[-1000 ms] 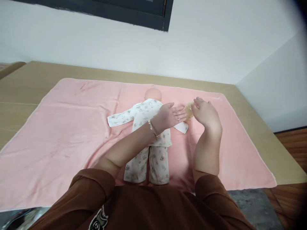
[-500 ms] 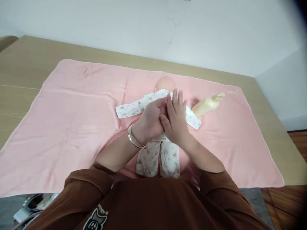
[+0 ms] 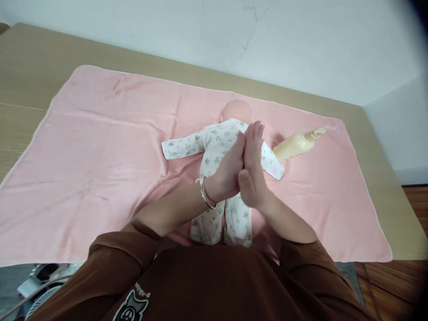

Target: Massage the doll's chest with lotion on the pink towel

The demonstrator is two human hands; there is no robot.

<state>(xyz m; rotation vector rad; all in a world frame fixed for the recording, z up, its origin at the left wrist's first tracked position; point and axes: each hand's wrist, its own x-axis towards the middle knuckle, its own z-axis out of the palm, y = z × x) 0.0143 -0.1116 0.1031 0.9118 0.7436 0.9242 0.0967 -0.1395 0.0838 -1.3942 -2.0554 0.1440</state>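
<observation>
My left hand [image 3: 228,171], with a bangle [image 3: 207,194] at its wrist, is pressed palm to palm against my right hand [image 3: 254,171]. The fingers of both are stretched out, and no object shows between them. Below them a baby doll [image 3: 236,109] lies on a pink blanket [image 3: 100,156], dressed in a white printed top [image 3: 216,139] and matching trousers [image 3: 238,223]. My hands and forearms hide part of its body. Right of the doll, a pale yellow pump bottle [image 3: 296,145] lies on its side near the doll's sleeve.
The blanket covers much of a wooden table [image 3: 117,53], which stands by a white wall [image 3: 167,35]. Below the table's front left edge, a fan-like object [image 3: 45,296] and other items are partly in view. Wooden floor [image 3: 394,285] shows at the lower right.
My hands have turned against each other, from crossed and cupped to flat palm against palm. They have shifted slightly right in view. The doll and bottle stay in place on the blanket.
</observation>
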